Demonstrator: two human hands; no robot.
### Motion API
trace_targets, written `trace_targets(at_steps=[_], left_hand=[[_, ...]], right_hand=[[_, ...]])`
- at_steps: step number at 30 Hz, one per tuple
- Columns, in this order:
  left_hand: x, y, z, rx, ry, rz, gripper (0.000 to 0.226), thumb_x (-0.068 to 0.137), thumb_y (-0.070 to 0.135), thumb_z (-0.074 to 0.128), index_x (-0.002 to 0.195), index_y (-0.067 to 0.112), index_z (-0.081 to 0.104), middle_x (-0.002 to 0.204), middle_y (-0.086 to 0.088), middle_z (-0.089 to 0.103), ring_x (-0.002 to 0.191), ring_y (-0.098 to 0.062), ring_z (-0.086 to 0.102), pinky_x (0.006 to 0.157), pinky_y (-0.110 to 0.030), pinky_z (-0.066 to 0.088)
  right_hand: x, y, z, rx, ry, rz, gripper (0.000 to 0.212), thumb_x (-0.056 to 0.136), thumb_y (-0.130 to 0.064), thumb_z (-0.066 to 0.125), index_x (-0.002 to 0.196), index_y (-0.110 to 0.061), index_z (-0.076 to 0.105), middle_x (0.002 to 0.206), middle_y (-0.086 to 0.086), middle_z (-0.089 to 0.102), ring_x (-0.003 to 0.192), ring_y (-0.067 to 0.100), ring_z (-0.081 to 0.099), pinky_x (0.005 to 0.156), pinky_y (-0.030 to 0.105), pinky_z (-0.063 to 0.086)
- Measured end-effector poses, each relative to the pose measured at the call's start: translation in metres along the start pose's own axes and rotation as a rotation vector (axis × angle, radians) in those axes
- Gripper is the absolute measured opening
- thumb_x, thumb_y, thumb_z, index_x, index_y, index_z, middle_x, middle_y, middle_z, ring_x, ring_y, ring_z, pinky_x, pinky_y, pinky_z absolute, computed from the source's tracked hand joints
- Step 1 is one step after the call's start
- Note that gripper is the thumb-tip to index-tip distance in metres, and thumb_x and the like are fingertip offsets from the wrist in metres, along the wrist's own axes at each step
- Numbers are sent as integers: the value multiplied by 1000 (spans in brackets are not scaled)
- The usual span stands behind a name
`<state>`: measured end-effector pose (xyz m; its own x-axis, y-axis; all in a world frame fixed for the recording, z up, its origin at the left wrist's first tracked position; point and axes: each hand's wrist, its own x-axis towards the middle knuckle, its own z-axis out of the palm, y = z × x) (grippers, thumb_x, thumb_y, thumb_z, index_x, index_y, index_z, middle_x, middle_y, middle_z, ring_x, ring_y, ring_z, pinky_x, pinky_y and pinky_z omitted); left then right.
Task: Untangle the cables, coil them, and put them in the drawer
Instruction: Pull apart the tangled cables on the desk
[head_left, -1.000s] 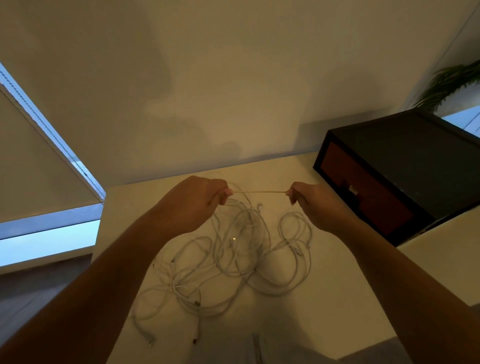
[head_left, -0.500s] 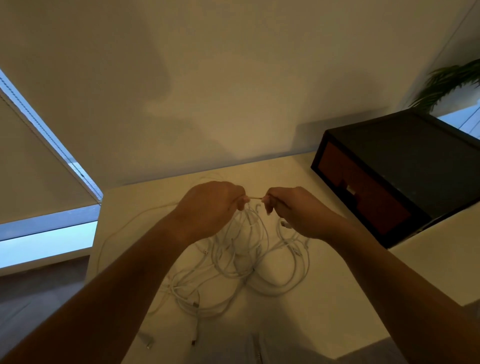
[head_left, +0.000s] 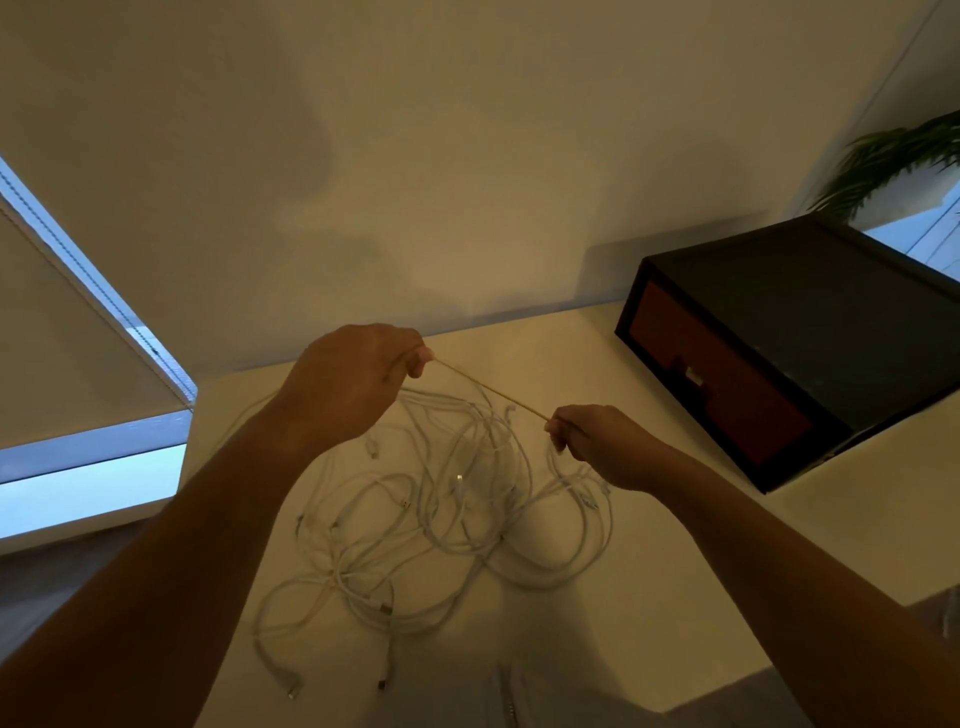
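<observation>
Left hand, right hand, forearms all bare — pale zipped garment below.

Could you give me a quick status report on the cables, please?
Left hand and right hand pinch one taut strand. Cable tangle on table, uncoiled. Drawer shut.

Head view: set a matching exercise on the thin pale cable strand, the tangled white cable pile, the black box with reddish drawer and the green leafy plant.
1. thin pale cable strand
2. tangled white cable pile
3. black box with reddish drawer
4. green leafy plant

A. closed
B. behind the box
C. taut between left hand and right hand
D. loose on pale table

Pairs: 1-C, 2-D, 3-A, 4-B
</observation>
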<state>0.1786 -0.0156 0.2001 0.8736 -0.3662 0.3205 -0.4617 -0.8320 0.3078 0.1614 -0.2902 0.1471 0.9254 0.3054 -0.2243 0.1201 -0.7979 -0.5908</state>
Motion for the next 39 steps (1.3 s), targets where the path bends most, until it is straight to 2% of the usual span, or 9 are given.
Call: trace_targets(at_steps=[8,11,14,17,21,24,28,32,39], left_hand=[[-7,1,6,-24,-17,25,48,87,53,23,75,23,60,77,4,66,70,-20,58,65,-35,46],[-12,-2,9,-61,-18,-18,42,88,51,25,74,28,56,79,10,63,72,-15,56,67,-32,43],[-17,-16,8,-91,-13,-87,39,86,52,23,72,33,53,77,9,65,70,-14,57,69,-34,45],[-22,-30,13,-106,-72,-203,28,90,44,35,67,39,51,66,18,54,66,-6,51,68,-31,39],[-23,-26,25,-27,-260,-326,21,97,32,45,85,36,62,94,8,66,91,-17,61,78,-31,43],[-17,8,30,-79,-300,-242,25,94,48,49,109,32,61,95,12,61,93,-12,60,82,-31,45],[-7,54,39,-250,-294,-68,21,99,34,45,101,26,65,85,9,61,81,-11,58,72,-29,43],[-5,53,40,-229,-254,-41,25,100,28,42,93,28,66,84,11,61,79,-9,55,72,-29,43],[-9,55,32,-401,-224,-8,31,93,34,36,101,33,66,70,16,61,74,1,58,66,-22,43]], right_hand=[[10,16,-11,-178,125,117,35,102,-20,32,76,-19,56,98,-12,61,66,8,55,55,25,39],[8,14,-14,-170,175,134,34,103,-22,33,86,-12,61,77,-6,61,64,15,55,54,26,39],[0,9,-21,98,115,100,35,102,-22,38,83,-5,61,68,4,57,62,17,51,61,31,43],[-11,1,-29,196,65,44,33,102,-21,39,82,-5,62,71,4,53,66,15,49,65,28,46],[-22,-8,-31,174,-4,30,31,102,-22,38,90,-9,63,77,0,53,70,9,49,65,23,46],[-24,-21,-31,118,-8,-26,30,102,-23,39,92,-11,65,74,-8,55,63,-6,50,57,8,38],[-21,-36,-31,-34,18,-164,20,101,-26,43,93,-20,61,73,-13,53,61,-7,50,58,8,38],[-23,-34,-38,138,102,-194,6,95,-21,55,94,-23,61,79,-8,60,69,0,55,61,11,44],[-26,-36,-47,115,221,-275,14,93,-10,57,94,-21,65,86,-8,65,80,1,62,69,15,53]])
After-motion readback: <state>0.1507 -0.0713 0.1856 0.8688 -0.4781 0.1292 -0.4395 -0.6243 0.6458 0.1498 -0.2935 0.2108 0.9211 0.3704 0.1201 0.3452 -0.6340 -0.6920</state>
